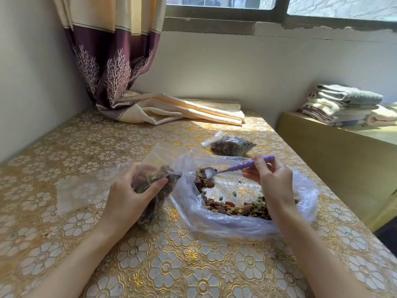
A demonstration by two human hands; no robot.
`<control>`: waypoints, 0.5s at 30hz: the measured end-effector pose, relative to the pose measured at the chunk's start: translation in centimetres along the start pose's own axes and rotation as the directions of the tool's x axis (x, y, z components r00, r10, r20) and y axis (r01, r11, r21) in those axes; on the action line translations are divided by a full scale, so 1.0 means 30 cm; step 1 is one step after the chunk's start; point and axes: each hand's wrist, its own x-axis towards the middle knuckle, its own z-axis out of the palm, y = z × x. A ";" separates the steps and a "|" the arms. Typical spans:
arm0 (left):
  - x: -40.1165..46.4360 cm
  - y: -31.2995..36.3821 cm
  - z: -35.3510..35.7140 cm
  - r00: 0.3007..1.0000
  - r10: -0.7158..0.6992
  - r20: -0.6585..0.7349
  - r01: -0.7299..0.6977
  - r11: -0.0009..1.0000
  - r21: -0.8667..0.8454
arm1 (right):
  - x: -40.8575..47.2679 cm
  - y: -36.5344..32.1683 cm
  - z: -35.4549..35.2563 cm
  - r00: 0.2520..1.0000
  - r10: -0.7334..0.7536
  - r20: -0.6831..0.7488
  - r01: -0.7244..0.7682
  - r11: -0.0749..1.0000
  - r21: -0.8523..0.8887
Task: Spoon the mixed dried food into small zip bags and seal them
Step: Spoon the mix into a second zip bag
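Two hands working: left hand [131, 190] grips small zip bag [159, 190] of mix upright on table [150, 265], right hand [272, 181] pinches purple spoon [236, 167] over dried food [236, 208] in big clear bag [214, 224], filled bag [231, 146] lying beyond.

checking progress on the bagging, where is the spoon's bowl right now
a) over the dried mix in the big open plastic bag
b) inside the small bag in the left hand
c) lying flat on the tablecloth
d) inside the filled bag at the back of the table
a: the right hand pinches the purple handle of the spoon, and its metal bowl sits at the pile of dried mix inside the big open plastic bag, beside the small bag gripped by the left hand.
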 end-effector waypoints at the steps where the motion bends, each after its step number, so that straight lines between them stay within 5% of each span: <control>1: -0.001 0.003 0.002 1.000 0.007 0.000 -0.007 1.000 -0.013 | 0.000 -0.001 0.000 1.000 0.009 0.008 -0.009 1.000 0.005; 11: -0.002 0.004 0.023 0.994 0.016 0.105 -0.019 0.999 0.028 | 0.007 -0.020 -0.010 0.956 0.290 -0.041 -0.273 0.933 0.235; 15: -0.002 -0.006 0.025 0.982 -0.010 0.190 -0.025 0.983 0.181 | 0.011 -0.028 -0.023 0.947 0.316 -0.053 -0.284 0.905 0.316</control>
